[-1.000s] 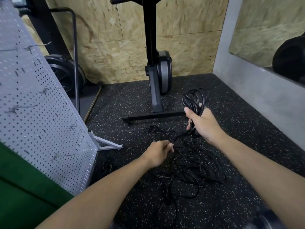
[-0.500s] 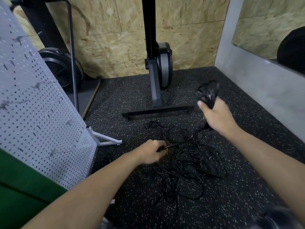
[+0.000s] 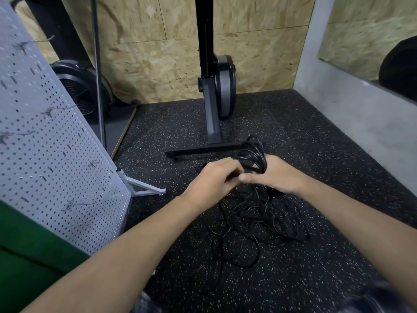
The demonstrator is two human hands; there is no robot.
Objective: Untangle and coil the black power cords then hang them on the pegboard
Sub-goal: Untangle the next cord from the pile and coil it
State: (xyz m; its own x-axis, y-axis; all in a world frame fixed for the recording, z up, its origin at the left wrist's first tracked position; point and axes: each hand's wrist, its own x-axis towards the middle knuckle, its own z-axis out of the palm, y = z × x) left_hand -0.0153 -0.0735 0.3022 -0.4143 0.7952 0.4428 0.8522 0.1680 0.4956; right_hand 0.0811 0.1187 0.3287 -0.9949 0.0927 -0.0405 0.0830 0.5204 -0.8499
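Cords (image 3: 259,222) lie tangled on the floor (image 3: 293,279). Right grip (image 3: 278,176) clasps the coil (image 3: 252,154), left grip (image 3: 213,179) pinches a strand (image 3: 233,176); tugging may tighten knots.

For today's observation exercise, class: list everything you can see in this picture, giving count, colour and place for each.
coiled cord: one, black, in both hands, centre
tangled cords: one heap, black, floor below hands
pegboard: one, pale grey, left
hooks: about five, metal, on pegboard
exercise machine: one, black, rear centre
fan wheel: one, black, behind pegboard
floor: one, black speckled, underfoot
left hand: one, holds coil's near side
right hand: one, grips coil
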